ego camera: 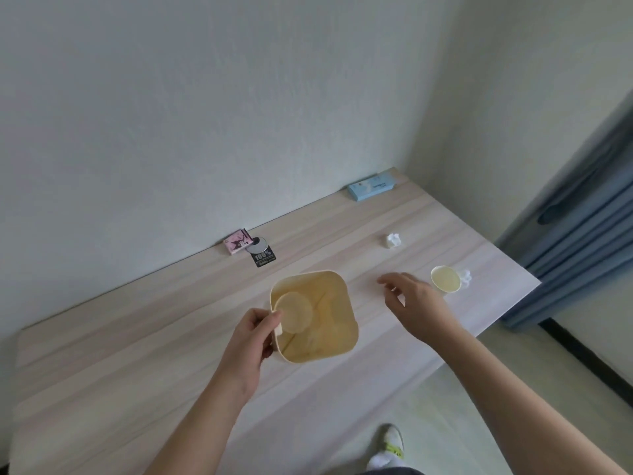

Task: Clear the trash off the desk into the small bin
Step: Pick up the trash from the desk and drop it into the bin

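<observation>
A small bin [322,337] stands on the desk [137,354] with a paper cup [294,311] inside. Right of the bin sits another cup [445,279]; two tissue wads [392,240] lie right and behind.

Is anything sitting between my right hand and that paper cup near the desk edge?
Nothing visible. The right hand hangs open just left of the paper cup, with only bare desk between them. A crumpled tissue lies against the cup's far side, out of the path.
</observation>
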A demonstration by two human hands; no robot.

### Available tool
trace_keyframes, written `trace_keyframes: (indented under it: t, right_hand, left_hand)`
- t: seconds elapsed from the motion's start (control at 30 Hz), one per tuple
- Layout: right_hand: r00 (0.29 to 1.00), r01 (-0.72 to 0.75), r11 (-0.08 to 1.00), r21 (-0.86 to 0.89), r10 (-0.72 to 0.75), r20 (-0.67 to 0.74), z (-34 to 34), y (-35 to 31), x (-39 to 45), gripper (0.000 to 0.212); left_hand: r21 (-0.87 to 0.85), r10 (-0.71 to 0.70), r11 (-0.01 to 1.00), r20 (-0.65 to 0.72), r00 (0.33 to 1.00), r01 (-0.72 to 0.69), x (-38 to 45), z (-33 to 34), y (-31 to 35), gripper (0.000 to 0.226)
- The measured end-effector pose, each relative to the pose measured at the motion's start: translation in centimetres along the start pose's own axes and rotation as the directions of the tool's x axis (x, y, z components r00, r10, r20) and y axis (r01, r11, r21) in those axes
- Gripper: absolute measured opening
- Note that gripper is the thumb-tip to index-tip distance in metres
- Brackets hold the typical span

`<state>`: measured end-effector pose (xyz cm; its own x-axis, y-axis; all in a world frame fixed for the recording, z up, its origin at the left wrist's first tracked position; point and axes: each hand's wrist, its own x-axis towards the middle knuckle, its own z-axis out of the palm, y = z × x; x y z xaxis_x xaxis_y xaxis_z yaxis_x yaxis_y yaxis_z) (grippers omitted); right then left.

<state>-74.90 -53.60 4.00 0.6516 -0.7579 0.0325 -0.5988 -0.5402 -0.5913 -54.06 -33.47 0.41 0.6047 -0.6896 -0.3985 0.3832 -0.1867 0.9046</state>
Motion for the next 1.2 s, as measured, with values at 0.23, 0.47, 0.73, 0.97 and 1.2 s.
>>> trace_keyframes:
  t: [0.23,0.47,0.73,0.97,1.2]
  right_hand:
    - [0.985,-0.157,0.983,-0.096,0.162,0.054,-3.3,10.7,3.0,0.029]
    - [0.922,-0.261,0.925,-0.277,0.323,0.211,-3.1,18.7,6.2,0.084]
    - [0.910,-0.250,0.946,-0.207,0.302,0.283,-0.3,22.2,8.8,0.082]
    - [0.973,-0.175,0.985,0.013,0.170,0.158,-1.8,23.1,9.2,0.074]
    - [0.998,-0.031,0.971,0.236,0.044,-0.051,-7.2,20.8,8.8,0.068]
  left_hand:
    - [0.049,-0.052,0.997,0.001,0.999,0.052,2.5,7.4,-0.8,0.022]
    - [0.081,-0.073,0.994,-0.042,0.996,0.076,3.8,13.2,-1.4,0.017]
    - [0.080,-0.091,0.992,-0.109,0.990,0.100,4.2,16.3,-2.1,0.021]
    - [0.071,-0.097,0.992,-0.130,0.987,0.107,4.8,18.5,-2.4,0.030]
    - [0.057,-0.096,0.993,-0.143,0.985,0.105,5.3,20.3,-2.7,0.033]
